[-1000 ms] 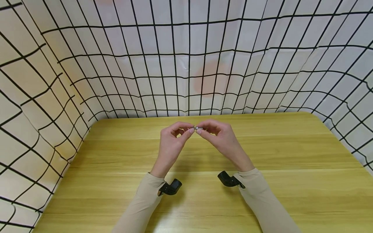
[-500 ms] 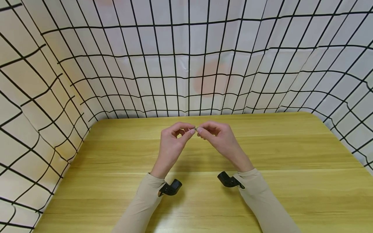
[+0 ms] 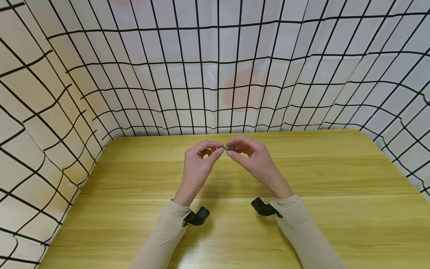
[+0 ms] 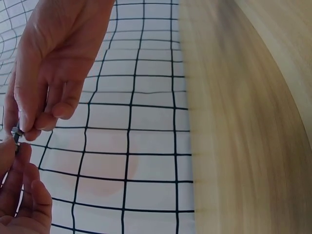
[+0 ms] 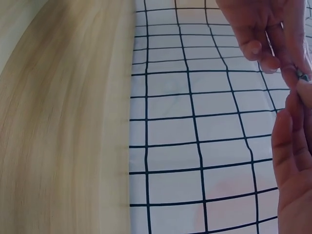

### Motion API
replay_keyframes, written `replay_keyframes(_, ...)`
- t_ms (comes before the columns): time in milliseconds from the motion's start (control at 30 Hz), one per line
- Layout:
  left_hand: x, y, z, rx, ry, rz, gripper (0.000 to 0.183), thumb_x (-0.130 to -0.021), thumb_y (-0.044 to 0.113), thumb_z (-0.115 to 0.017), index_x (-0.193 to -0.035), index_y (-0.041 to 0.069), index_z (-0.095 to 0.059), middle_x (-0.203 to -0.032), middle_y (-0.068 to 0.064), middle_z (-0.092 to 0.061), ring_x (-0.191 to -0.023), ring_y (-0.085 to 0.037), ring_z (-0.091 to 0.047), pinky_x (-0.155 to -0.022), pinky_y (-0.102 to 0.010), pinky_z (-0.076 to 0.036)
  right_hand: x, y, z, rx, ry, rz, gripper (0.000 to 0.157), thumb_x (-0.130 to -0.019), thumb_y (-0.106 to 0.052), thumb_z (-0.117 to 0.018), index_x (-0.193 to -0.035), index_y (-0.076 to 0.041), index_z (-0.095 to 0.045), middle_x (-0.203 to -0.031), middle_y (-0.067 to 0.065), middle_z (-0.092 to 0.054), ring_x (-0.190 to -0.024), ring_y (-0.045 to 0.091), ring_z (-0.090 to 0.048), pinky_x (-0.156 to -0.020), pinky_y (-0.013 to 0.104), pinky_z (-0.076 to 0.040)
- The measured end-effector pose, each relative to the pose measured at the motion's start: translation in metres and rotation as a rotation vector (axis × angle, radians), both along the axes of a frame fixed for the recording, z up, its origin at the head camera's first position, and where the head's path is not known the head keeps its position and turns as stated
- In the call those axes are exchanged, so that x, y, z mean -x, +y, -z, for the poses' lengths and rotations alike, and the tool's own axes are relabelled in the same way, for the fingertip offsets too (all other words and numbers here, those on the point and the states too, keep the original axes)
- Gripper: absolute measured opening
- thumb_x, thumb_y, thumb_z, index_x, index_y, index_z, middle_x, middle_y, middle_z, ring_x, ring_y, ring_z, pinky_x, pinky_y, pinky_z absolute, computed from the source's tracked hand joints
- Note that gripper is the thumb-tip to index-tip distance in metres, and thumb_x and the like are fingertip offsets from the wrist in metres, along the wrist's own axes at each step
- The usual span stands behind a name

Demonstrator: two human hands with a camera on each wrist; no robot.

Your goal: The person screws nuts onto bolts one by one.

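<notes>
A small metal bolt point(image 3: 230, 148) with a nut point(image 3: 226, 148) on it lies level between the fingertips of both hands, held up over the far part of the table. My left hand point(image 3: 197, 164) pinches one end of the bolt between thumb and index finger. From the other side, my right hand point(image 3: 256, 160) has thumb and index fingertips at the nut, and the bolt's shaft shows between them. In the left wrist view the nut point(image 4: 16, 131) sits by the right thumb tip. The right wrist view shows only a bit of the metal point(image 5: 304, 77), mostly behind fingers.
Below the hands spreads a wood-grain table point(image 3: 134, 209). White cloth with a black grid point(image 3: 188, 74) stands behind it and along both sides. A black wrist camera is strapped to each beige sleeve, one at the left point(image 3: 198, 216) and one at the right point(image 3: 263, 207).
Half a second ago the right fingers closed together over the metal and hid most of it; now thumb and index finger are farther apart and the shaft shows. The left hand has barely moved.
</notes>
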State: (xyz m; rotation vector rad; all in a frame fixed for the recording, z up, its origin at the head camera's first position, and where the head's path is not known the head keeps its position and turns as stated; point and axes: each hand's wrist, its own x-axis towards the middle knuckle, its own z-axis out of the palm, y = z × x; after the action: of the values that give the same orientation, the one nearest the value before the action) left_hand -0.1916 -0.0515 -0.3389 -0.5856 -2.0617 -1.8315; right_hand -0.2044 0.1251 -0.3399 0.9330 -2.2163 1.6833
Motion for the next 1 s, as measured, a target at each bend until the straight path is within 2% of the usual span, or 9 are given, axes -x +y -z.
replay_keyframes(267, -0.0004, 0.0002, -0.0001, -0.01, -0.007, 0.001, 0.009, -0.086, 0.003, -0.066, -0.092, -0.002, -0.07, -0.085, -0.011, -0.066, -0.072, -0.031, -0.053, -0.061, -0.025, -0.041, -0.001, -0.0003, -0.0002, 0.004, -0.026, 0.03, 0.015, -0.087, 0.001, -0.063, -0.102, -0.001, -0.062, -0.094, 0.008, -0.064, -0.086, 0.02, -0.06, -0.079, 0.043, -0.049)
replay_keyframes(500, 0.0003, 0.0008, 0.0007, -0.005, 0.003, 0.003, 0.008, -0.085, 0.002, -0.067, -0.092, -0.002, -0.069, -0.085, -0.011, -0.066, -0.074, -0.029, -0.054, -0.063, -0.025, -0.042, -0.002, -0.0011, -0.0007, 0.004, -0.047, 0.04, 0.012, -0.089, -0.001, -0.061, -0.1, -0.001, -0.063, -0.092, 0.013, -0.064, -0.083, 0.024, -0.059, -0.076, 0.034, -0.05)
replay_keyframes(700, 0.0012, 0.0017, 0.0017, -0.004, 0.027, 0.013, 0.008, -0.085, 0.0, -0.067, -0.091, -0.004, -0.069, -0.086, -0.014, -0.066, -0.078, -0.027, -0.055, -0.067, -0.025, -0.043, -0.0034, -0.0025, -0.0015, -0.017, -0.09, 0.06, 0.008, -0.091, -0.006, -0.06, -0.098, -0.003, -0.062, -0.091, 0.016, -0.064, -0.081, 0.026, -0.059, -0.072, 0.033, -0.05)
replay_keyframes(1000, 0.0017, 0.0039, 0.0034, -0.003, 0.036, -0.004, 0.007, -0.084, 0.0, -0.068, -0.09, -0.003, -0.07, -0.085, -0.012, -0.067, -0.077, -0.025, -0.056, -0.068, -0.03, -0.043, -0.0028, -0.0049, -0.0015, -0.033, -0.131, 0.074, 0.013, -0.095, -0.012, -0.055, -0.093, -0.001, -0.062, -0.082, 0.017, -0.061, -0.075, 0.027, -0.058, -0.069, 0.031, -0.049)
